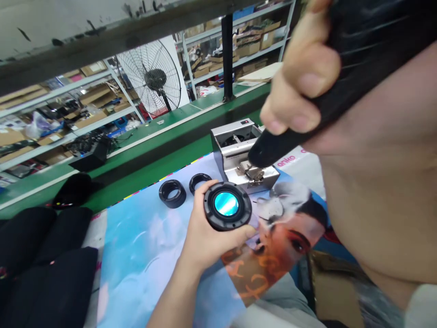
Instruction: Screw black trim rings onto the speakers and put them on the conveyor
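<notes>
My left hand (206, 239) is wrapped round a round black speaker part (210, 217), whose shiny blue disc (226, 203) faces up at me. Small holes dot its rim. Close to the camera, the fingers of my right hand (303, 86) grip a thick black electric screwdriver (327, 107) with a ribbed body. Its rounded nose points down to the left, in front of a metal screw feeder (235, 155); I cannot make out the bit. Behind my left hand, two black rings (172, 193) lie on the printed sheet, the right one partly covered by my fingers.
A colourful printed sheet (136, 255) covers the bench, beside a green work surface (184, 168). Black padded items (41, 273) lie at the left. A metal beam (102, 41) crosses overhead. Beyond stand a fan (153, 79) and loaded shelves (235, 50).
</notes>
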